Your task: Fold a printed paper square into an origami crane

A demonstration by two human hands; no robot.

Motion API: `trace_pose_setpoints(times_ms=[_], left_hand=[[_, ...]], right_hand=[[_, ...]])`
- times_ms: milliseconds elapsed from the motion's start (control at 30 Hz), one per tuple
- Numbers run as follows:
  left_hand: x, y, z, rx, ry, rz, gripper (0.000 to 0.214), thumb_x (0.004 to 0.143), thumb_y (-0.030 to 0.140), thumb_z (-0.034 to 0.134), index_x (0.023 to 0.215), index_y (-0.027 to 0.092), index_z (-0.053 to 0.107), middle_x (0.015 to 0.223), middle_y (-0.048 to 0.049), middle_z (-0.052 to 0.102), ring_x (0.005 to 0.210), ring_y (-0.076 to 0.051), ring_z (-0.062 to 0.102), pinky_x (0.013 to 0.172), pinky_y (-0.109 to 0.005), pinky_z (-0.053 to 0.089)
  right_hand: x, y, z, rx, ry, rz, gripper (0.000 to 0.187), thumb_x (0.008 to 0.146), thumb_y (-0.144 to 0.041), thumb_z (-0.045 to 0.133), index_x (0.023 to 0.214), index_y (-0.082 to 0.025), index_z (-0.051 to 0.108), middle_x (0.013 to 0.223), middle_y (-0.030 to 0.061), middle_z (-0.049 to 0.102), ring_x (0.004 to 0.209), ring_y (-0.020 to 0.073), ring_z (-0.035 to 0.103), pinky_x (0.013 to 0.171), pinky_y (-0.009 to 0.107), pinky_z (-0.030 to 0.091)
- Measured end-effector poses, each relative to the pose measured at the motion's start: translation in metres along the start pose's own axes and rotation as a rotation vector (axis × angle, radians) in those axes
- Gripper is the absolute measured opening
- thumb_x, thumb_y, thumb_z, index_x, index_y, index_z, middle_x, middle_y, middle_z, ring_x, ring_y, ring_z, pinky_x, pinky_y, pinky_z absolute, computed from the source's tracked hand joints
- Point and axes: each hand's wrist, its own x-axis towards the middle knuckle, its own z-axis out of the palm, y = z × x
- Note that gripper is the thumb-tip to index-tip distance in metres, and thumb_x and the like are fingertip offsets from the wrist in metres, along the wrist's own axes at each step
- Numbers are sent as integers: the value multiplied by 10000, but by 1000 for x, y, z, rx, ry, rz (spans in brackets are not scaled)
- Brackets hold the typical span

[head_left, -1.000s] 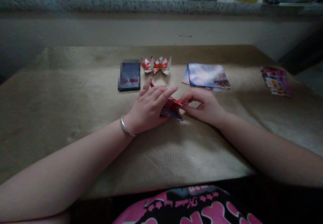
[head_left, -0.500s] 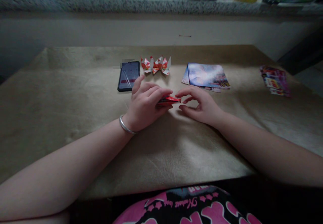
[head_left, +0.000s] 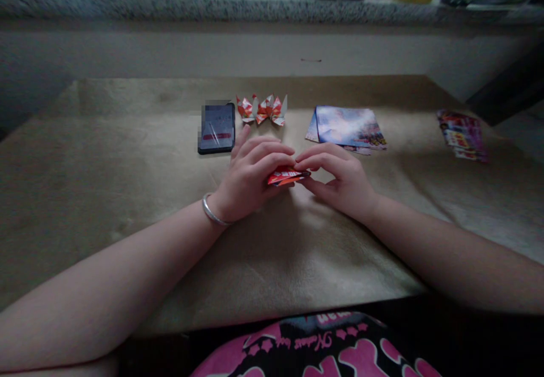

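Between my hands is a small piece of folded red paper (head_left: 283,176), with printed marks and an orange edge below. My left hand (head_left: 255,176) grips its left end, fingers over the top and thumb underneath; a silver bangle circles that wrist. At the paper's right end, my right hand (head_left: 340,176) pinches the tip between thumb and forefinger. Fingers cover part of the paper. Just beyond my left hand stand red and white folded paper figures (head_left: 267,109), side by side and touching or nearly so.
A phone (head_left: 217,128) lies left of the paper figures. Right of centre is a small pile of printed paper sheets (head_left: 351,126), and farther right a fan of colourful packets or cards (head_left: 462,136). A speckled stone ledge (head_left: 238,7) with several items runs behind the table (head_left: 127,178).
My right hand has moved left and closed on the paper's right end, where its fingers were apart before. The folded paper has tilted, showing more of its printed red face.
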Motion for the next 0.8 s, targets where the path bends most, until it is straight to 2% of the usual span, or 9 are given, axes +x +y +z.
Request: trace_pose_setpoints(times_ms=[100,200,400,633,700,800], left_hand=[[0,1,-2,-30,-3,21,276,887,460,585,1085,268,561,1151,-13,656,1129,-181,570,1186,-483,210],[0,3,-3,-72,49,23,349,879,467,590,1134,237,529,1163,-40,643,1128,-191,574,1179,-482,227],[-1,4,-3,-32,141,-47,271,850,390,646,1065,258,548,1105,-11,663,1073,-176,604,1148,-461,283],[-1,5,0,-40,133,-62,174,866,342,643,998,242,590,1017,-1,695,981,-158,641,1110,-433,337],[-1,4,1,-55,137,-59,232,856,350,659,1045,239,582,1058,-16,684,1011,-167,632,1104,-432,350],[0,2,2,-94,155,-67,356,825,344,698,1128,221,556,1142,-60,642,1074,-184,595,1011,-392,447]], right_hand=[[1,-1,-1,-71,48,-17,107,854,-189,614,926,-262,644,961,20,713,889,167,650,818,350,521],[2,0,-4,-157,100,-16,130,855,-189,611,942,-278,647,959,16,721,902,184,653,850,386,508],[1,1,-8,-274,149,-73,185,832,-181,643,960,-314,644,1012,12,711,972,219,637,889,434,496],[1,1,-6,-281,147,-84,204,832,-165,637,970,-315,643,1028,14,701,990,222,630,897,435,494],[0,2,-6,-249,144,-73,190,834,-168,633,961,-310,644,1010,12,703,968,214,636,885,424,497],[-1,3,-5,-188,151,-33,179,837,-155,621,949,-294,638,977,18,699,930,199,642,849,395,510]])
